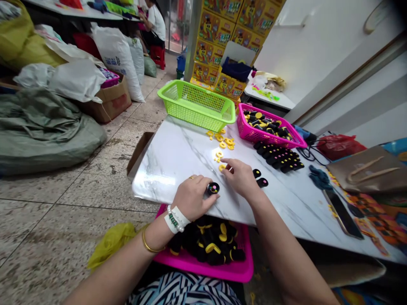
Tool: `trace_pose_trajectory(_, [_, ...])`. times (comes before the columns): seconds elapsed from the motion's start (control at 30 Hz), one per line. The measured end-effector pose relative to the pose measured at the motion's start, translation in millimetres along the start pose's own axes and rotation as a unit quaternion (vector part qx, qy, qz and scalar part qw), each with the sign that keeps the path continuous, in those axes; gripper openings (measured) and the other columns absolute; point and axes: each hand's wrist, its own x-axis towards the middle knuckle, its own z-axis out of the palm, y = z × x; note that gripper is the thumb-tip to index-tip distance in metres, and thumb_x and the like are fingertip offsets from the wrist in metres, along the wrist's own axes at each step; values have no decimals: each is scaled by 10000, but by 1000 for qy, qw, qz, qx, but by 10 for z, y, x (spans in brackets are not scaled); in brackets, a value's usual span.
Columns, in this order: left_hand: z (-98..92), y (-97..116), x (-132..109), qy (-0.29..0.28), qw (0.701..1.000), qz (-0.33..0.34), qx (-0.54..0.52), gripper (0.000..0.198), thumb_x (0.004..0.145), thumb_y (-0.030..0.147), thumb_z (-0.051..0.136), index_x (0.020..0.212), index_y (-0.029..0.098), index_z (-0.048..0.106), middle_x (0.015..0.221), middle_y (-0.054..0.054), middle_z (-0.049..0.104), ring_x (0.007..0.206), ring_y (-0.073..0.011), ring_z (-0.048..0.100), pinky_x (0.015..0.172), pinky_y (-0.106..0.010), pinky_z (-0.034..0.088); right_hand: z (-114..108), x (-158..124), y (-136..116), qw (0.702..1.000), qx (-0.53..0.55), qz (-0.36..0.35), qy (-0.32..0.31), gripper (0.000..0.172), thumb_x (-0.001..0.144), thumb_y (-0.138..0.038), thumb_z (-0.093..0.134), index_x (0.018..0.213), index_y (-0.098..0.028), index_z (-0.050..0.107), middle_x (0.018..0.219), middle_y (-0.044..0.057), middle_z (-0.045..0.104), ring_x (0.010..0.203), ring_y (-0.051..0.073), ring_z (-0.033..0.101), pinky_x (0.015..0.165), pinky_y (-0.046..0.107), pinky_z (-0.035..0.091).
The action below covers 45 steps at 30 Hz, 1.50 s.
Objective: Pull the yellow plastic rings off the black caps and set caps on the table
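My left hand (195, 195) is closed round a small black cylinder (213, 188) whose top shows a pink centre with coloured dots. Its lower part is hidden by my fingers. To the right, my right hand (238, 176) reaches over the table, its thumb and forefinger at a yellow ring (221, 167); whether they grip it I cannot tell. Just beyond lie another yellow ring (219, 155) and tiny yellow bits. Two black pieces (262, 182) with a dot on each end rest beside my right wrist.
More yellow rings (222, 144) lie near a green basket (197, 108). A pink basket (273, 133) holds black and yellow parts, with rows of black cylinders (280, 156) before it. Another pink basket (251, 267) of parts sits below the table edge. A phone (341, 214) lies right.
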Motion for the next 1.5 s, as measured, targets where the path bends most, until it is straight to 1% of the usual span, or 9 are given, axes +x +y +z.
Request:
trace_pose_trajectory(0.17, [-20, 7, 7, -11, 1000, 19, 0, 257, 817, 389, 638, 946, 169, 614, 874, -64, 615, 842, -221, 563, 787, -359, 463, 70, -179, -35, 999, -18, 45, 14, 276, 874, -326, 572, 1085, -191, 686, 978, 78, 643, 829, 199, 621, 807, 310, 462])
trace_pose_trajectory(0.33, [-2, -7, 21, -8, 1000, 29, -2, 284, 806, 401, 660, 959, 162, 638, 869, -63, 618, 841, -214, 560, 781, -352, 460, 125, -227, -61, 996, -10, 81, 43, 391, 839, -429, 624, 1130, -170, 655, 993, 93, 628, 808, 217, 604, 766, 340, 477])
trace_pose_trajectory(0.47, [18, -30, 33, -20, 999, 38, 8, 306, 811, 422, 660, 984, 170, 661, 864, -63, 617, 827, -211, 549, 776, -358, 453, 104, -320, -53, 996, 45, 41, 65, 239, 837, -349, 637, 982, -170, 701, 948, 89, 643, 833, 211, 601, 807, 344, 488])
trace_pose_trajectory(0.63, [16, -31, 41, -37, 997, 56, 33, 249, 821, 395, 645, 953, 187, 684, 828, -47, 599, 805, -206, 530, 758, -344, 439, -107, -599, -133, 972, 232, -33, 22, 291, 867, -334, 622, 1122, -201, 670, 939, 43, 669, 739, 144, 616, 670, 270, 520])
trace_pose_trajectory(0.93, [59, -50, 30, -45, 996, 58, 41, 255, 852, 412, 600, 901, 176, 682, 755, -33, 593, 769, -199, 523, 734, -331, 435, -231, -602, -256, 981, 171, -92, -30, 297, 832, -310, 649, 1111, -229, 706, 897, 43, 658, 706, 131, 613, 647, 262, 540])
trace_pose_trajectory(1.1, [-118, 5, 63, -80, 996, 18, -20, 190, 823, 295, 597, 916, 161, 695, 741, -32, 621, 742, -182, 563, 714, -316, 442, -239, -575, -246, 981, 157, -113, -27, 269, 823, -276, 667, 1080, -209, 717, 884, 36, 652, 681, 115, 604, 623, 239, 526])
trace_pose_trajectory(1.17, [-224, 38, 117, -133, 982, -45, -125, 195, 849, 279, 542, 904, 173, 696, 671, -4, 619, 633, -141, 566, 637, -274, 437, -238, -567, -239, 979, 160, -124, -28, 259, 830, -263, 662, 1076, -207, 718, 877, 32, 650, 677, 109, 601, 620, 230, 518])
trace_pose_trajectory(1.3, [-261, 102, 237, -269, 885, -198, -323, 438, 934, 425, 403, 672, 148, 618, 500, 19, 555, 382, -79, 485, 451, -210, 379, -208, -557, -219, 975, 167, -145, -9, 219, 819, -214, 653, 1023, -180, 726, 840, 34, 650, 666, 109, 598, 624, 231, 512])
trace_pose_trajectory(1.5, [-107, 175, 271, -245, 838, -293, -389, 486, 952, 417, 430, 566, 144, 542, 385, 24, 496, 303, -50, 428, 369, -162, 316, -118, -587, -227, 972, 192, -133, 35, 180, 810, -205, 661, 968, -150, 727, 795, 35, 630, 679, 122, 586, 628, 245, 485])
